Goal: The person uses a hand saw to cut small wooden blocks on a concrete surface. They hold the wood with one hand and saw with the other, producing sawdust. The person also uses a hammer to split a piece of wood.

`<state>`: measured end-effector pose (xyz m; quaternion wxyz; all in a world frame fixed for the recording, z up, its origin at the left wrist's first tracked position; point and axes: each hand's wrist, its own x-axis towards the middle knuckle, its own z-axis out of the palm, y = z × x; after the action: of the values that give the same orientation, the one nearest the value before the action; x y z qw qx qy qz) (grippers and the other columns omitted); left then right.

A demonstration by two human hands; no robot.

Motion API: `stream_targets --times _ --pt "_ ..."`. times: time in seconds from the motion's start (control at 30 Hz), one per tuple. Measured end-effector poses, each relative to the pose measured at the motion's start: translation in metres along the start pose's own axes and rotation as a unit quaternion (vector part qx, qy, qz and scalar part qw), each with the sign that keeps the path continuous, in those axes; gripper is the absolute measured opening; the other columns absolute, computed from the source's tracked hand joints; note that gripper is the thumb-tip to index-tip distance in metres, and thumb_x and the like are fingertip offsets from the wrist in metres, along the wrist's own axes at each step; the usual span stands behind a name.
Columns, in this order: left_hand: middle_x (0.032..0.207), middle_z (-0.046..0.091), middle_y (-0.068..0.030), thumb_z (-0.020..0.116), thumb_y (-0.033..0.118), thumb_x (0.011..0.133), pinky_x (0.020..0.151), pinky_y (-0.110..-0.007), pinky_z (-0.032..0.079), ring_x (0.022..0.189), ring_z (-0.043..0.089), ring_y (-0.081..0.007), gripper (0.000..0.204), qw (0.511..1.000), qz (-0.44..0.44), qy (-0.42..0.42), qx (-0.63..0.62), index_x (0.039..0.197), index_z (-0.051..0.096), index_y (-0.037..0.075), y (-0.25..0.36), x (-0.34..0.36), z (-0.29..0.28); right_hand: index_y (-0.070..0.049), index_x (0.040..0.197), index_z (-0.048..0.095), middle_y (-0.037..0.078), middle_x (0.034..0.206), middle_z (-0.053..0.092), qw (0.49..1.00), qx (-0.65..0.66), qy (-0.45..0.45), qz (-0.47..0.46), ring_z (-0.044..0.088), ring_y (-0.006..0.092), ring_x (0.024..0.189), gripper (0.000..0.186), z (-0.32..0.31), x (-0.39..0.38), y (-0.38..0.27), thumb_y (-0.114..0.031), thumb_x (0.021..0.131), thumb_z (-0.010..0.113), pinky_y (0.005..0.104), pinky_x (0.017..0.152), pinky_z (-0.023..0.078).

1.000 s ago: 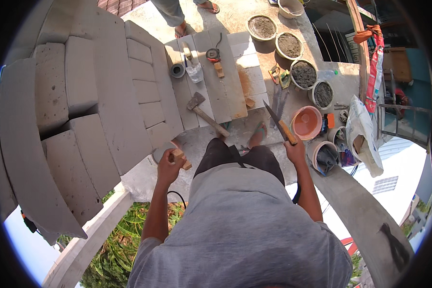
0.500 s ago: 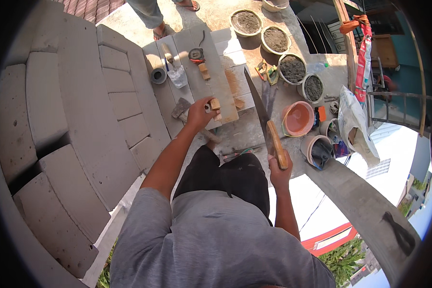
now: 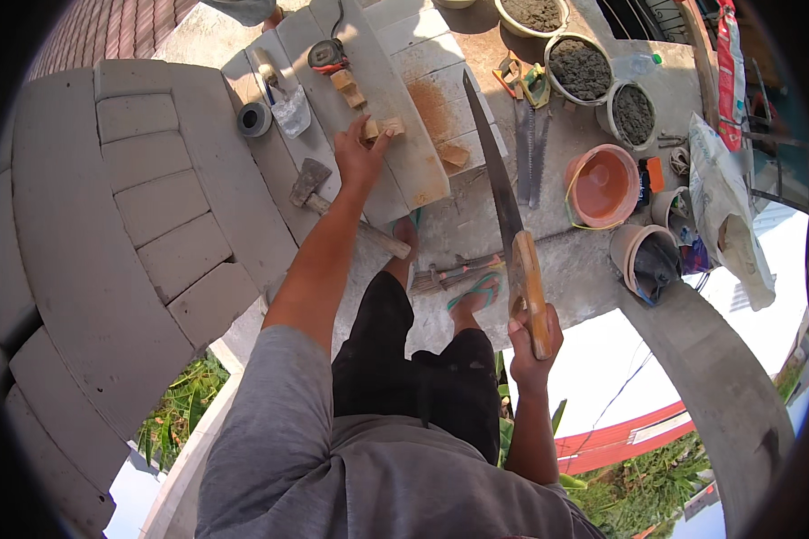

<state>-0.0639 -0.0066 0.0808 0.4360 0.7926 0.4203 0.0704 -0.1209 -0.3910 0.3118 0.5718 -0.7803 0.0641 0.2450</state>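
Left hand (image 3: 358,154): thumb and fingers set narrowly about small wooden blocks (image 3: 371,131), over a long gray slab (image 3: 413,162); whether the grip is firm cannot be told. Right hand (image 3: 534,346): closed on the wooden handle of a large handsaw (image 3: 499,175), blade pointing forward, apart from the slab. Just beyond the left hand: two further wood pieces (image 3: 353,94), and above them a black-and-orange tape measure (image 3: 326,57). To its left: a gray roll (image 3: 253,119). Near the left forearm: one hammer (image 3: 308,182), wooden-handled. Floor, right of the slab: two saws (image 3: 537,153) with yellow-and-orange handles; one reddish bucket (image 3: 593,218); gray mortar (image 3: 580,70) in several pails (image 3: 519,30).
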Motion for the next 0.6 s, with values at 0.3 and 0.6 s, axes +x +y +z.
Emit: stream_targets --times 0.3,0.6 --pt "0.09 0.068 -0.0169 0.092 0.036 0.083 0.08 -0.045 0.057 0.087 0.071 -0.0342 0.047 0.973 0.143 -0.032 0.181 0.105 0.072 -0.001 -0.002 0.025 -0.017 -0.005 0.093 0.056 0.0 0.076 0.052 0.999 -0.033 0.02 0.019 0.047 0.008 0.067 0.015 -0.027 0.005 0.026 -0.003 0.086 0.069 0.0268 0.062 0.041" --pt "0.097 0.066 -0.0164 0.094 0.043 0.079 0.078 -0.046 0.054 0.085 0.065 -0.0334 0.059 0.994 0.03 0.061 0.082 0.109 0.065 0.002 0.016 0.019 0.032 -0.005 0.093 0.056 -0.001 0.077 0.053 0.999 -0.013 0.021 -0.023 0.046 0.008 0.068 0.014 0.015 0.027 0.002 -0.005 0.086 0.069 0.0273 0.063 0.04"
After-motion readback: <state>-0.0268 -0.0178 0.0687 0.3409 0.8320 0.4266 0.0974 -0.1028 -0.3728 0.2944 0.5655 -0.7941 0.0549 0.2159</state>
